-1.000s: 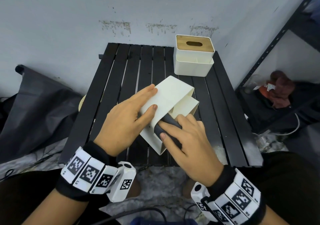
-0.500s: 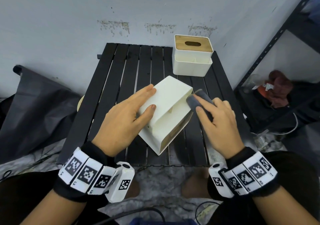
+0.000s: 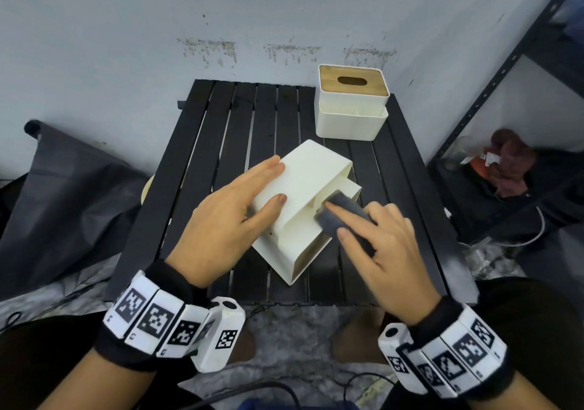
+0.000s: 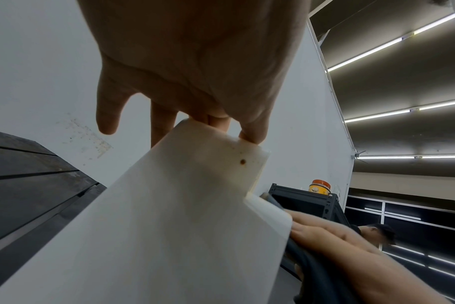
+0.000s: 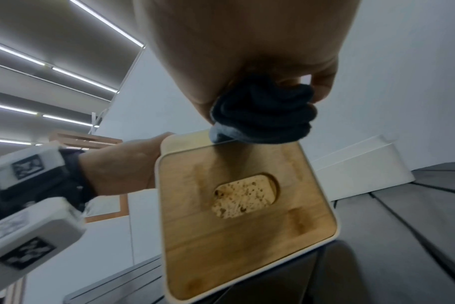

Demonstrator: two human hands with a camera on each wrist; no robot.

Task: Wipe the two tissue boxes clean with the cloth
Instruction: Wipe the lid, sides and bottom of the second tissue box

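A white tissue box lies tipped on its side in the middle of the black slatted table, its wooden lid facing me. My left hand rests flat on its upper face, fingers straight, thumb against the near side. My right hand grips a bunched dark grey cloth and presses it on the box's right side compartment. The second tissue box, white with a wooden slotted lid, stands upright at the table's back right corner, untouched.
A grey wall stands just behind the table. A black metal shelf rack is close on the right, with a reddish bundle on its low shelf. A dark bag lies at the left. Cables trail on the floor.
My right hand swept the cloth from the box's near end out to its far right end, then back toward the middle. The left hand and box stayed put.
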